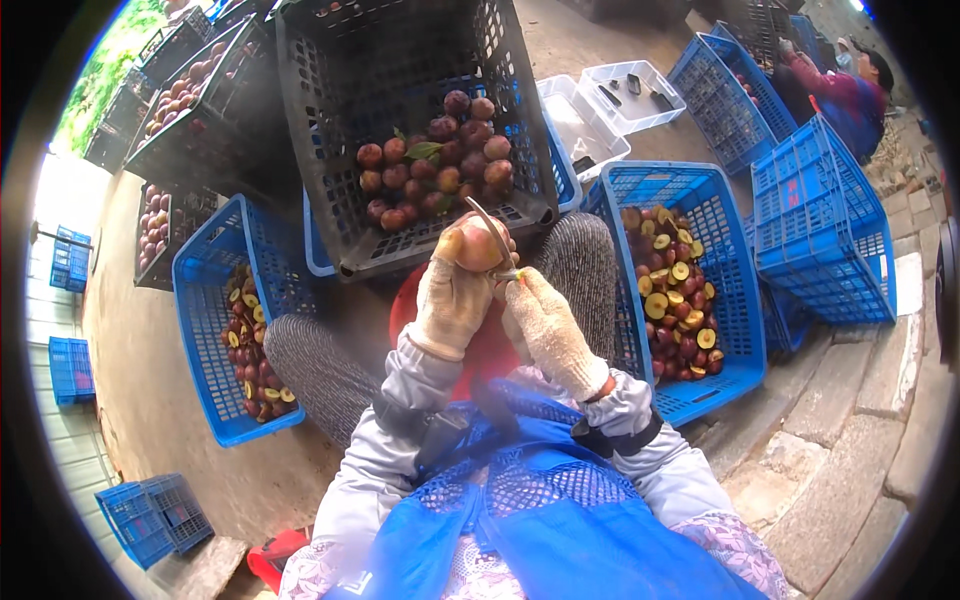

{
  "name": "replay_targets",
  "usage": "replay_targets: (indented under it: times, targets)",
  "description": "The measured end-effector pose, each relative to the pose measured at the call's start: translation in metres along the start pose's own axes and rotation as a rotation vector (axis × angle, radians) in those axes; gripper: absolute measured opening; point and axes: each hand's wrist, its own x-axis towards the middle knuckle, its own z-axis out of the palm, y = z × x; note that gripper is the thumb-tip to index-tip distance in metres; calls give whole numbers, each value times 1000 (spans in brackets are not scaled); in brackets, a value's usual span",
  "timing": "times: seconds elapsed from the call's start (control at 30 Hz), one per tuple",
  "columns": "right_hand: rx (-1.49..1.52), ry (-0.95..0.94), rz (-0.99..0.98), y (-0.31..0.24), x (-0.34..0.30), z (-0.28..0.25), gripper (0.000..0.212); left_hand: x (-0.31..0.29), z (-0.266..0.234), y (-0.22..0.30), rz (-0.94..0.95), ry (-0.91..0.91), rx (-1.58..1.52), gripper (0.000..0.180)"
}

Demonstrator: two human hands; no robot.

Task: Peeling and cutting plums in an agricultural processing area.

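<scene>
My left hand, in a pale knitted glove, holds a reddish plum up between my knees. In my right hand, gloved the same way, is a small knife with a curved blade. The blade lies across the plum's right side, and most of the handle is hidden in my fingers. Just beyond my hands, a tilted black crate holds whole dark-red plums and a green leaf. Below my hands shows something red, partly covered.
Cut plums with yellow flesh lie in a blue crate by my left knee and another at my right. Black crates of plums stand far left. White trays and stacked blue crates are right; a person sits beyond.
</scene>
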Motion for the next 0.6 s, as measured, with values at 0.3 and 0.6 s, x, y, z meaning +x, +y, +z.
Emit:
replay_targets:
  times: [0.3, 0.6]
  targets:
    - [-25, 0, 44, -5, -6, 6, 13, -8, 3, 1, -21, 30, -2, 54]
    - [48, -16, 36, 2, -4, 5, 14, -9, 3, -5, 42, 59, 16, 51]
